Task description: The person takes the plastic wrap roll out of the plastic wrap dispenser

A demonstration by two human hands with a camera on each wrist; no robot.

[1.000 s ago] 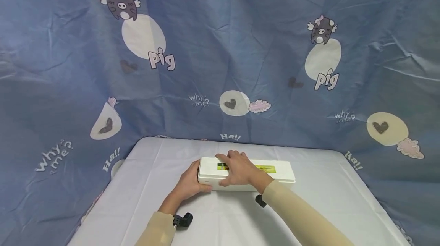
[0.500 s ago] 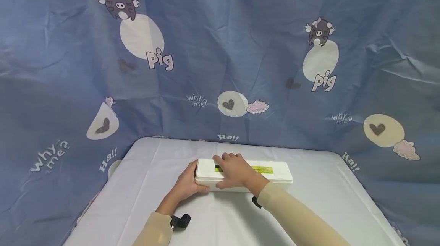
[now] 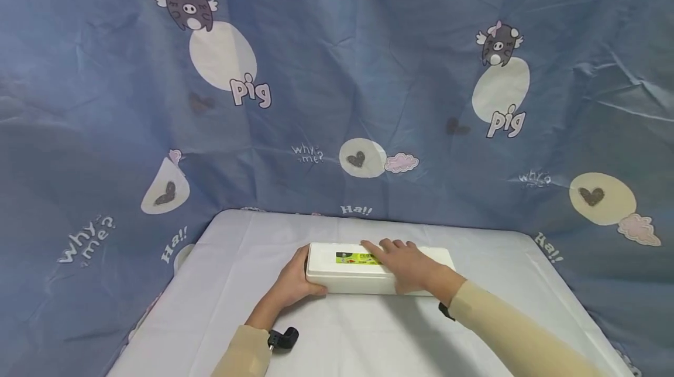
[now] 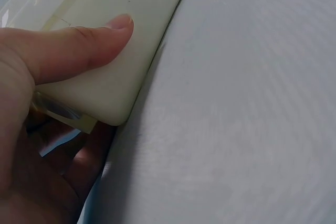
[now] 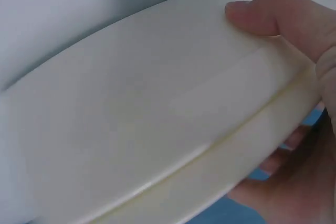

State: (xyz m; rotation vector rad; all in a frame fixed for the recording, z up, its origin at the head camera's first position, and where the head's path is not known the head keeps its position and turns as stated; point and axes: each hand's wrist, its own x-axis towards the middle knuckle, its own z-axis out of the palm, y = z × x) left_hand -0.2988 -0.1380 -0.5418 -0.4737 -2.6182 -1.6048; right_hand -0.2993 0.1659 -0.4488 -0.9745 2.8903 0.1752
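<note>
A long white box (image 3: 350,284) with a fitted lid (image 3: 322,255) lies lengthwise on the table. A green and yellow label (image 3: 350,258) on the lid is partly covered by my right hand (image 3: 408,266). My left hand (image 3: 293,280) grips the box's left end. In the left wrist view its thumb (image 4: 84,48) presses the front wall, fingers behind the end beside a see-through yellowish tab (image 4: 65,113). My right hand spans the lid right of centre, fingers on top. The right wrist view shows its thumb (image 5: 252,18) bent against the front wall, below the lid seam.
White cloth covers the table (image 3: 337,342). Behind it hangs a blue curtain (image 3: 421,189) printed with pigs and lettering. A black wrist camera (image 3: 284,339) sits on the left wrist, another (image 3: 446,311) under the right.
My right hand has shifted right along the lid, uncovering the label's left part and covering its right part. My left hand keeps its grip on the box's left end.
</note>
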